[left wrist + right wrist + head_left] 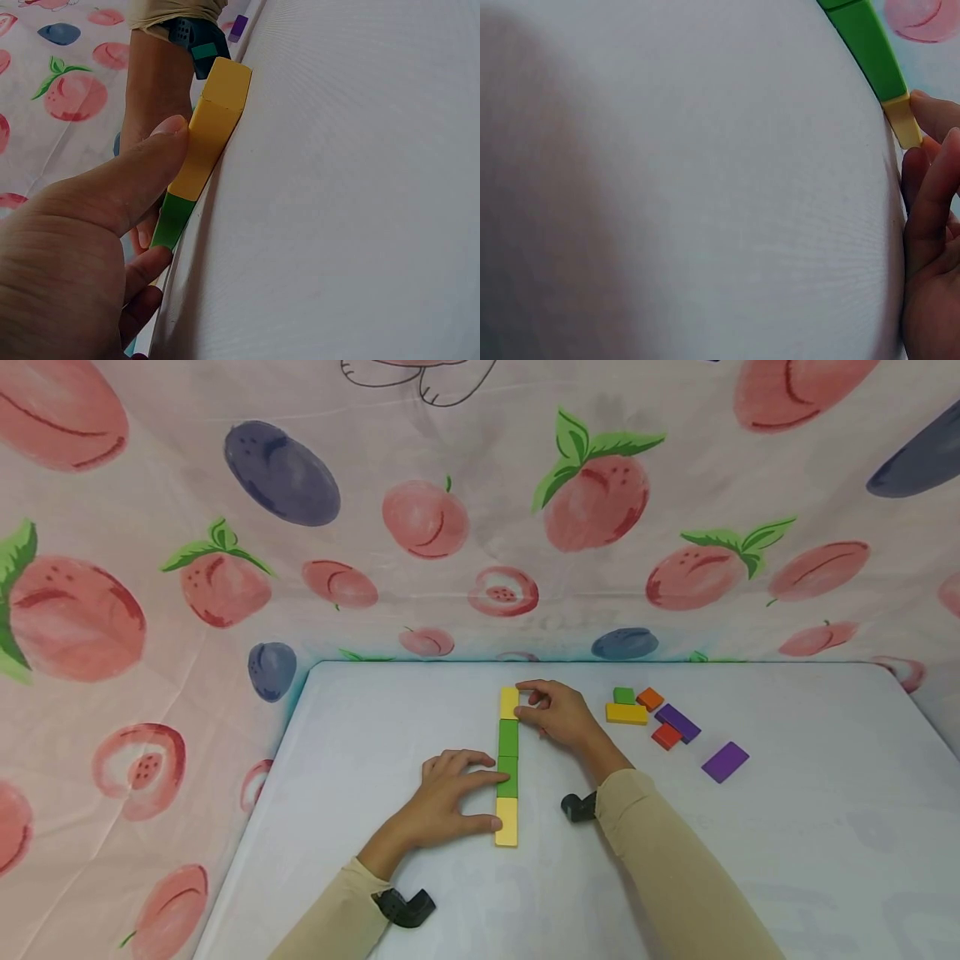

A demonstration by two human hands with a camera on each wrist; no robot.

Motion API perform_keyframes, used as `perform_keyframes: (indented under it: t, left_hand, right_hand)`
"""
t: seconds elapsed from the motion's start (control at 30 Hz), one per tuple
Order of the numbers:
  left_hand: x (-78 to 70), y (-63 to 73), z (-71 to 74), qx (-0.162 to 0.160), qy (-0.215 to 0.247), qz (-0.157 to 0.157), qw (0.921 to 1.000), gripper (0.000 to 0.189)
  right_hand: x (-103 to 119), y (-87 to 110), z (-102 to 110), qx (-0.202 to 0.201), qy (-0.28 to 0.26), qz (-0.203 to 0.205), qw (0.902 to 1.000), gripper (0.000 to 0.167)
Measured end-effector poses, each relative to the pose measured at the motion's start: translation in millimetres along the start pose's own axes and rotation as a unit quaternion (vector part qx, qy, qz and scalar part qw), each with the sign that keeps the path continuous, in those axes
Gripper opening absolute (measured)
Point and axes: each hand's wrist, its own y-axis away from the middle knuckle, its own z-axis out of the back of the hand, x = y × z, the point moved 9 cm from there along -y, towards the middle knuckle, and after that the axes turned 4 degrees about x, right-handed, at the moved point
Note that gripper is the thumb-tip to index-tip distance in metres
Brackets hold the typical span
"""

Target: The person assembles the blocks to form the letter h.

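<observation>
Two green blocks lie end to end between two yellow ones in a straight row on the white table. My left hand (450,797) is left of the row, its thumb against the near yellow block (506,823) and its index fingertip on the nearer green block (508,787). The farther green block (508,737) adjoins it. At the far end my right hand (561,714) touches the right side of the far yellow block (510,702) with its thumb, while its index fingertip reaches that block's far corner. In the left wrist view the left thumb rests along the yellow block (208,139).
Right of the row, a loose group holds a small green block (623,695), an orange block (649,698), a yellow bar (626,714), a purple bar (678,722) and a red block (667,736). Another purple block (725,762) lies apart. A fruit-print cloth (360,443) hangs behind the table (360,710).
</observation>
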Motion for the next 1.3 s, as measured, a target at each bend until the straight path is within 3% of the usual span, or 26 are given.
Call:
perform_keyframes:
  t: [1.3]
  left_hand:
    - [1.5,-0.4,-1.8,0.001,-0.003,0.001,1.0000,0.060]
  right_hand:
    - [1.2,2.3,0.3,-0.008,-0.003,0.000,1.0000,0.047]
